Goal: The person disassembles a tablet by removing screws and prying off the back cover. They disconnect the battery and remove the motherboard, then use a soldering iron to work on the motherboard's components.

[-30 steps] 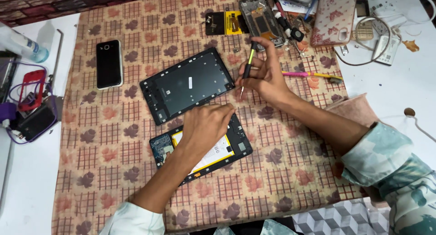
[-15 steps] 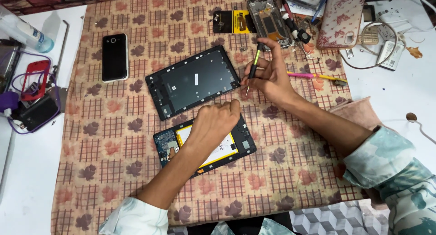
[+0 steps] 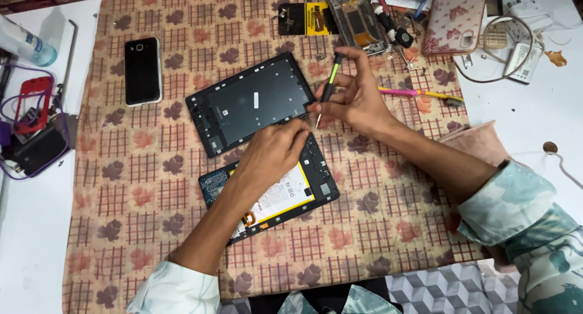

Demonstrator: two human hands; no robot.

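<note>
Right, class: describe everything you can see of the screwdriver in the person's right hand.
The screwdriver is slim, with a black handle crossed by a yellow-green band near its upper end and a thin metal tip. It stands nearly upright, leaning slightly, tip down. The right hand pinches it between thumb and fingers. It is held over the patterned cloth, its tip just off the right edge of the black tablet back cover and above the opened tablet. Whether the tip touches anything is unclear.

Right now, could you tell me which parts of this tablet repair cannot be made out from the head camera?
- Opened tablet: the left hand covers much of its middle.
- Screwdriver tip: too small to tell what it touches; the right hand hides its lower shaft.
- Clear bottle: cut off by the left edge.
</note>
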